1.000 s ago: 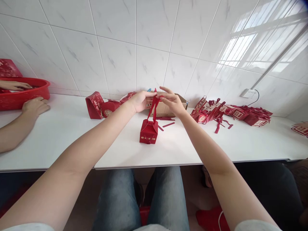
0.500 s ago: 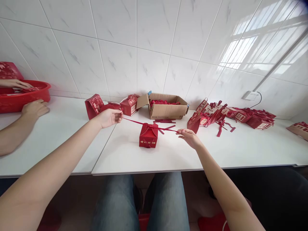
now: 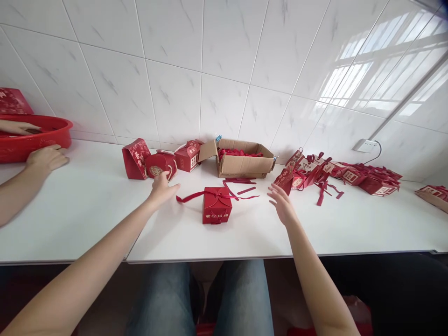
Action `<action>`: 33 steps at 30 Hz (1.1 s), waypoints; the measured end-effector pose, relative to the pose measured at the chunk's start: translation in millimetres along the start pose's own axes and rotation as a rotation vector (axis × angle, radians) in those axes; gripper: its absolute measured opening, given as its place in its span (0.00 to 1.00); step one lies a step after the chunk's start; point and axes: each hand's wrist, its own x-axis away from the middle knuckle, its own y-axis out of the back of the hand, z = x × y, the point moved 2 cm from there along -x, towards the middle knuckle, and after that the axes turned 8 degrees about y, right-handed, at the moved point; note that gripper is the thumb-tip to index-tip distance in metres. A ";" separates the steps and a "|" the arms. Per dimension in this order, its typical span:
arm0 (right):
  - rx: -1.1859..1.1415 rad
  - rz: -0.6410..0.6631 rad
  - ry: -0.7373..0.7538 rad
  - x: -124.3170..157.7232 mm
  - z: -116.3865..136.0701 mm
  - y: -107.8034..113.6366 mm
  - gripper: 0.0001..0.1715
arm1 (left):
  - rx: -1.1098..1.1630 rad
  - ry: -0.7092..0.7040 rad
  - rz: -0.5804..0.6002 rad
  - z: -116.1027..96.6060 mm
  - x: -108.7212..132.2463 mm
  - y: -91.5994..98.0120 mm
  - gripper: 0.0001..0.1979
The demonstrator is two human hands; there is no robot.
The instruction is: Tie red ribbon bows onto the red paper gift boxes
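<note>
A small red gift box [image 3: 217, 207] with pale lettering on its front stands on the white table before me. Across its top lies a dark red ribbon [image 3: 194, 196], both ends loose. To the left of the ribbon my left hand [image 3: 163, 189] is in the air with thumb and fingers apart, overlapping the lower edge of a red box with a rope handle [image 3: 160, 164]; whether it touches that box I cannot tell. My right hand [image 3: 282, 204], fingers spread and holding nothing, is beyond the ribbon's right end, close to a leaning red patterned box [image 3: 284, 178].
Cut ribbon strips [image 3: 240, 181] lie before an open cardboard carton [image 3: 243, 166] of red ribbon. Several red boxes [image 3: 378, 182] are piled at right, below a power strip [image 3: 366, 145]. At left, another person's hand [image 3: 49, 158] rests by a red basin [image 3: 35, 144]; their other hand is inside it.
Both hands have let go of the ribbon, which was stretched taut above the box and now lies slack over it. My left hand is lower; my right has moved slightly right.
</note>
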 end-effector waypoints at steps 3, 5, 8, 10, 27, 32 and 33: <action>0.008 -0.021 0.210 -13.6 17.5 -36.1 0.23 | -0.081 -0.257 0.144 -21.2 21.3 -25.3 0.18; 0.029 0.144 0.279 -16.8 23.3 -68.8 0.17 | -0.106 -0.316 0.295 -32.8 32.3 -40.6 0.16; 0.143 0.414 0.291 -14.7 20.0 -108.3 0.16 | -0.178 -0.232 0.317 -42.5 36.8 -49.7 0.17; 0.200 0.509 0.290 -13.0 12.8 -120.6 0.18 | -0.236 -0.144 0.344 -44.5 35.2 -49.9 0.20; 0.125 0.515 -0.017 -6.8 -7.5 -119.6 0.29 | 0.219 -0.022 0.782 -37.4 27.4 -56.8 0.21; 0.100 0.482 0.048 -7.5 -9.2 -114.8 0.26 | 0.258 -0.021 0.767 -32.7 30.0 -59.1 0.20; 0.109 0.478 0.051 -7.6 -9.5 -113.7 0.26 | 0.260 -0.027 0.772 -32.5 29.7 -59.1 0.20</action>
